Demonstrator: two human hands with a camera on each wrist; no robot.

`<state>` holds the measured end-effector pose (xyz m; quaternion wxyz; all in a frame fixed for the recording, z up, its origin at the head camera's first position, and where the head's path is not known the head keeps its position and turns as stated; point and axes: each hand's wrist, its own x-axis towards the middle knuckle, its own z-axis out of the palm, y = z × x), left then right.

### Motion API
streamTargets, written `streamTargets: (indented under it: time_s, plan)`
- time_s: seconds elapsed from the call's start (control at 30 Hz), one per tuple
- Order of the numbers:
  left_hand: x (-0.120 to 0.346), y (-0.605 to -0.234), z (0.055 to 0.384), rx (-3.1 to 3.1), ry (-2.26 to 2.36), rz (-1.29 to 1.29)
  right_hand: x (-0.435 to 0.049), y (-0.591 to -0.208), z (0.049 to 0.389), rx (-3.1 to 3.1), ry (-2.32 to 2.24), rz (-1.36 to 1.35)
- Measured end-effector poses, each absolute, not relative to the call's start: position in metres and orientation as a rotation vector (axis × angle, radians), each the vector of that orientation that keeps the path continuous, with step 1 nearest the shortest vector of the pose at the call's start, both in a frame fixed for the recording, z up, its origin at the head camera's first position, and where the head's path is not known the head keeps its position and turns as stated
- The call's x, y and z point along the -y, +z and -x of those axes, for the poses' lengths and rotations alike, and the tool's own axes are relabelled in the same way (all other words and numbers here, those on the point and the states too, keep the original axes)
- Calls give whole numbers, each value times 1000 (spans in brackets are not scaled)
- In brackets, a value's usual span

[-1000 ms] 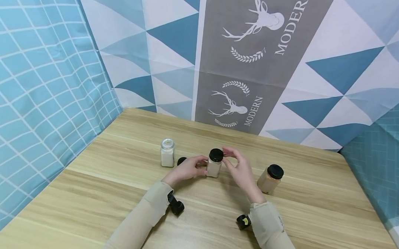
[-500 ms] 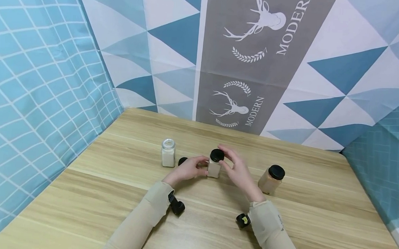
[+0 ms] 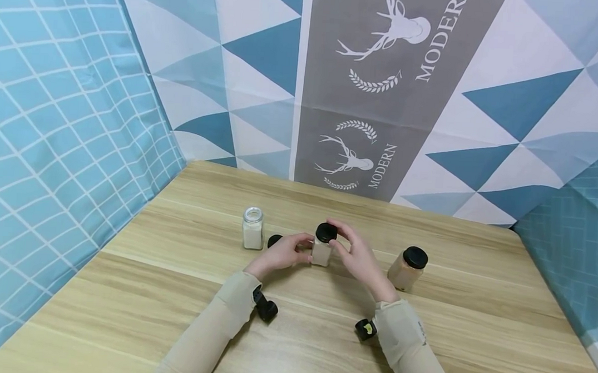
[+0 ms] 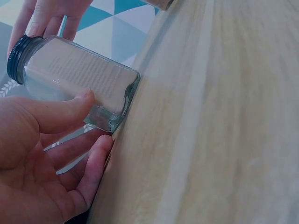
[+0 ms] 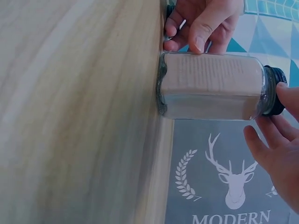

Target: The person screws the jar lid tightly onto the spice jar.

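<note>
A square glass jar of pale powder (image 3: 321,254) stands upright on the table, capped with a black lid (image 3: 326,232). My left hand (image 3: 283,253) holds the jar low on its body; in the left wrist view the thumb lies along the glass and the fingers (image 4: 96,161) curl near the base. With thumb and fingers my right hand (image 3: 360,260) pinches the lid from the right. The right wrist view shows the jar's printed side (image 5: 212,77), with the right thumb (image 5: 288,97) against the ridged black lid (image 5: 279,91).
An uncapped glass jar of white powder (image 3: 253,232) stands left of my hands. Beside it lies a black round lid (image 3: 274,240), partly behind my left hand. A capped jar with light-brown contents (image 3: 404,272) stands to the right. A patterned backdrop (image 3: 263,85) rises behind the table.
My right hand has moved in from just beside the jar, and its thumb and fingers have come together on the lid. The left hand stays at the jar's body.
</note>
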<state>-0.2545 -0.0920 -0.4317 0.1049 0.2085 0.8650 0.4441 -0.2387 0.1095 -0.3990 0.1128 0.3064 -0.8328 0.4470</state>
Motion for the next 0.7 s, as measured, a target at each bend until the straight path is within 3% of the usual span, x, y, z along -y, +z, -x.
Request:
streamTargets:
  time_s: [0.27, 0.7]
  plan:
    - [90, -430, 252, -2549, 1289, -602, -110, -397, 239, 2469, 1291, -942]
    - [83, -432, 248, -2639, 1288, -597, -103, -400, 232, 2396, 1254, -782]
